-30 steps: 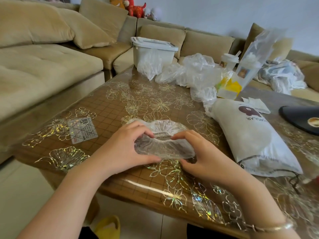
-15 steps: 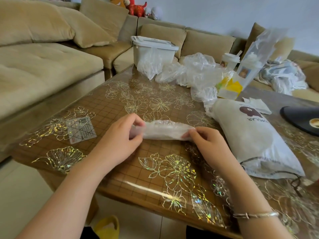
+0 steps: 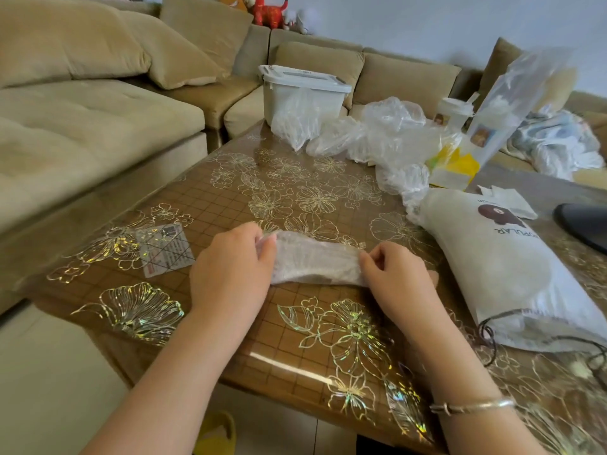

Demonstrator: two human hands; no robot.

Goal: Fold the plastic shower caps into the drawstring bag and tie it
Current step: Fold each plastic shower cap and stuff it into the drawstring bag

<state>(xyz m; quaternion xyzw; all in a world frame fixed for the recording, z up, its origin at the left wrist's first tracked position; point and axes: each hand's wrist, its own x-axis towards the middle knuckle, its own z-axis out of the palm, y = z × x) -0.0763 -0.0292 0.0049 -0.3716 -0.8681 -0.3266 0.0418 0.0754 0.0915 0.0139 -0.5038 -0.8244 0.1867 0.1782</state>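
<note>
Setting: brown table (image 3: 230, 198) under a clear cover printed with gold flowers, tan sofa (image 3: 82, 126) along its far and left sides.
Shower cap (image 3: 315, 261): clear plastic, flattened into a narrow band lying on the table near its front edge, stretched between both hands.
Left hand (image 3: 233, 270): grips the left end of the band, thumb and fingers curled and pinching the plastic.
Right hand (image 3: 394, 280): pinches the right end, fingers curled onto it; a thin bracelet (image 3: 473, 405) sits on that wrist.
Drawstring bag (image 3: 502, 267): white, with a brown bear print, lying on its side just right of the right hand, its dark cord (image 3: 492, 336) loose at the near, open end.
Loose caps (image 3: 377, 136): crumpled clear plastic heaped at the far side of the table, reaching to the bag's far end.
Storage box (image 3: 302, 90): white, lidded, behind that heap.
Card (image 3: 166, 249): small printed square under the cover, left of the left hand.
</note>
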